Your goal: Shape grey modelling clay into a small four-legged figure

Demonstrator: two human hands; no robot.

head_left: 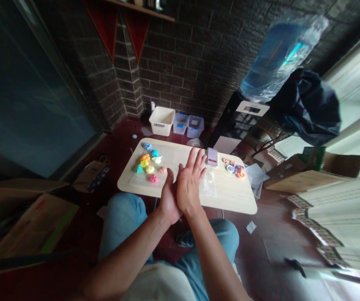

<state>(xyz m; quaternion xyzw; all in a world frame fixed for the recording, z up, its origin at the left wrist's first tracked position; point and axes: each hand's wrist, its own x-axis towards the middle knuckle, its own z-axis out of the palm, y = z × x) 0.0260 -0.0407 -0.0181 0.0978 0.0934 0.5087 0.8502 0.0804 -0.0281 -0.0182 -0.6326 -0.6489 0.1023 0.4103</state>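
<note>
Above the front edge of a small pale table point(230, 198), my two hands meet palm to palm. My right hand point(189, 186) lies on top, its fingers stretched out and slightly spread. Beneath it, my left hand point(169, 200) shows its straight thumb and palm edge; its other fingers are mostly covered. Whatever may be between the palms is hidden. Several soft, clay-like lumps lie on the table's left side, among them a pink lump point(153, 178), a green lump point(139, 169), an orange lump point(144, 157) and a blue lump point(147, 146).
A phone point(212, 157) lies beyond my fingers, with clear plastic point(210, 186) nearer me. Small colourful shaped pieces point(238, 170) sit at the table's right end. Behind stand a white bin point(162, 121) and a water dispenser point(251, 108). Cardboard boxes point(305, 173) flank the table.
</note>
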